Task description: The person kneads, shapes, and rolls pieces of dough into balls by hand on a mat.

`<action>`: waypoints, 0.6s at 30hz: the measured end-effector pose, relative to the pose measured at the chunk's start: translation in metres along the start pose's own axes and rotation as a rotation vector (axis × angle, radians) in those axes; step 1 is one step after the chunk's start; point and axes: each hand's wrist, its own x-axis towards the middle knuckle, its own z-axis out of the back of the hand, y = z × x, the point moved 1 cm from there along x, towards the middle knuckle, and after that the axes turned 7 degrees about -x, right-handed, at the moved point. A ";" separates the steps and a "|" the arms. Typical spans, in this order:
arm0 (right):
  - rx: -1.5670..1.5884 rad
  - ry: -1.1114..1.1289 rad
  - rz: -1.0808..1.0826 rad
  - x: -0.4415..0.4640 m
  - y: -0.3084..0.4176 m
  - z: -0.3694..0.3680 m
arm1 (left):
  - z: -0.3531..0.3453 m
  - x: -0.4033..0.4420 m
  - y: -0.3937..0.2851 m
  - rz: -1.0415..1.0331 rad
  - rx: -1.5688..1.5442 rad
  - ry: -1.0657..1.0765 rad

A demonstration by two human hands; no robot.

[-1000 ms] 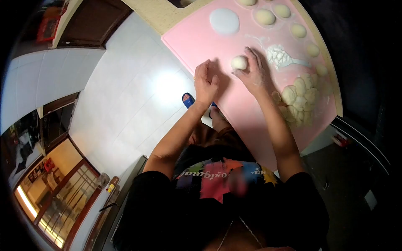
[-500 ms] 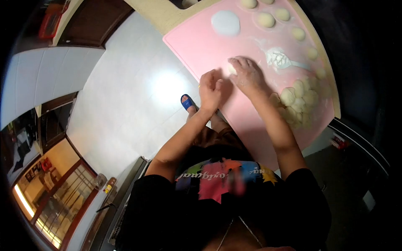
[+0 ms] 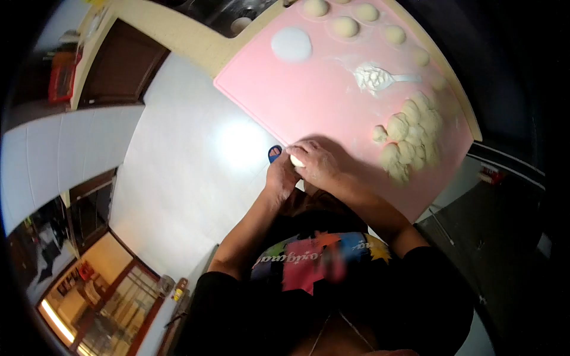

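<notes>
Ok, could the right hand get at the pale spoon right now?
Probably yes, once freed: the right hand is cupped over a dough ball, up against the left hand. Otherwise the way seems free, with bare pink mat up to the spoon and the dough pile off to the right.
</notes>
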 end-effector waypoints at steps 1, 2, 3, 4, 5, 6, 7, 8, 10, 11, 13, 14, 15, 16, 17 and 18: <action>0.030 -0.027 -0.011 -0.004 0.002 -0.002 | -0.003 -0.008 -0.001 0.017 0.065 -0.041; 0.071 -0.043 -0.021 -0.006 0.003 -0.001 | 0.003 -0.009 -0.002 0.021 0.121 0.056; 0.070 -0.070 -0.048 -0.011 0.006 0.003 | -0.007 -0.019 -0.004 0.041 0.150 0.070; 0.085 -0.045 -0.102 -0.014 0.009 0.008 | -0.018 -0.027 -0.007 0.063 0.147 0.039; 0.102 -0.021 -0.160 -0.019 0.011 0.014 | -0.027 -0.033 -0.009 0.089 0.144 0.009; 0.088 -0.024 -0.186 -0.025 0.013 0.025 | -0.023 -0.028 -0.007 0.126 0.113 0.010; 0.082 -0.054 -0.218 -0.031 0.011 0.029 | -0.020 -0.022 -0.004 0.150 0.145 0.028; 0.130 -0.119 -0.219 -0.038 0.008 0.034 | -0.020 -0.018 -0.001 0.144 0.174 0.108; 0.216 -0.240 -0.275 -0.050 0.002 0.035 | -0.035 -0.025 0.004 0.163 0.192 0.096; 0.211 -0.264 -0.292 -0.057 0.000 0.036 | -0.043 -0.029 0.007 0.172 0.201 0.090; 0.529 -0.310 -0.270 -0.075 -0.005 0.038 | -0.055 -0.036 0.017 0.250 0.257 0.128; 0.469 -0.288 -0.278 -0.080 0.000 0.051 | -0.065 -0.043 0.020 0.197 0.297 0.155; 0.472 -0.299 -0.283 -0.087 -0.003 0.059 | -0.075 -0.046 0.025 0.202 0.309 0.156; 0.492 -0.335 -0.286 -0.096 -0.007 0.066 | -0.085 -0.049 0.032 0.198 0.364 0.170; 0.510 -0.374 -0.287 -0.103 -0.012 0.074 | -0.096 -0.051 0.039 0.192 0.421 0.187; 0.517 -0.386 -0.292 -0.112 -0.018 0.090 | -0.114 -0.048 0.051 0.196 0.434 0.186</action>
